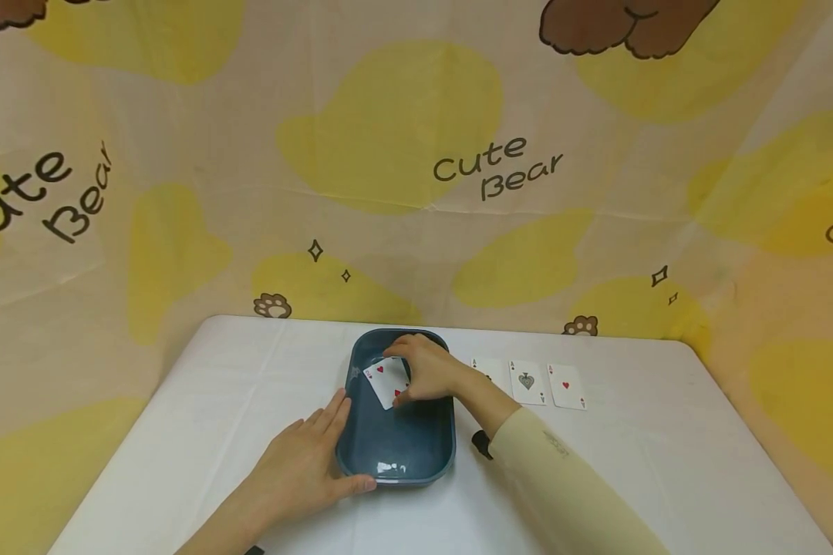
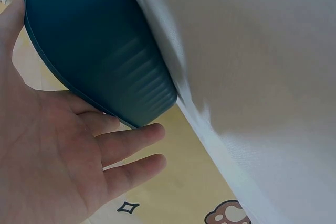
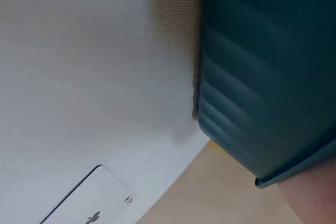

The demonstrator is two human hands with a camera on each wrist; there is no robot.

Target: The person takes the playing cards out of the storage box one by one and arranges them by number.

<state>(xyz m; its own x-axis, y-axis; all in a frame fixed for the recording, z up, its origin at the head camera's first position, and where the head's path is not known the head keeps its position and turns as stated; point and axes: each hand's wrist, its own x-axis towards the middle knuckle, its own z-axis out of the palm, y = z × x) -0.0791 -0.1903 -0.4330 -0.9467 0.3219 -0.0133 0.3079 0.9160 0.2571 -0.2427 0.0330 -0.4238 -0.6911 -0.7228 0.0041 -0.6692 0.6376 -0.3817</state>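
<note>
A dark blue rectangular tray [image 1: 382, 443] with rounded corners stands on the white table. Inside its far half lies a playing card [image 1: 385, 383] with red hearts, tilted. My right hand [image 1: 426, 370] reaches in from the right and pinches this card between thumb and fingers; part of the card is hidden by the hand. On the tray's left side, my left hand [image 1: 304, 462] rests with fairly straight fingers on the wall and its thumb at the near rim. The left wrist view shows that hand [image 2: 58, 150] beside the ribbed outer wall [image 2: 115, 51].
Right of the tray lie three aces in a row: a partly covered one [image 1: 484, 368], the ace of spades [image 1: 526, 381] and the ace of hearts [image 1: 566, 385]. A printed cloth [image 1: 389, 123] hangs behind the white table [image 1: 632, 462]. A black object [image 1: 482, 445] shows under the right forearm.
</note>
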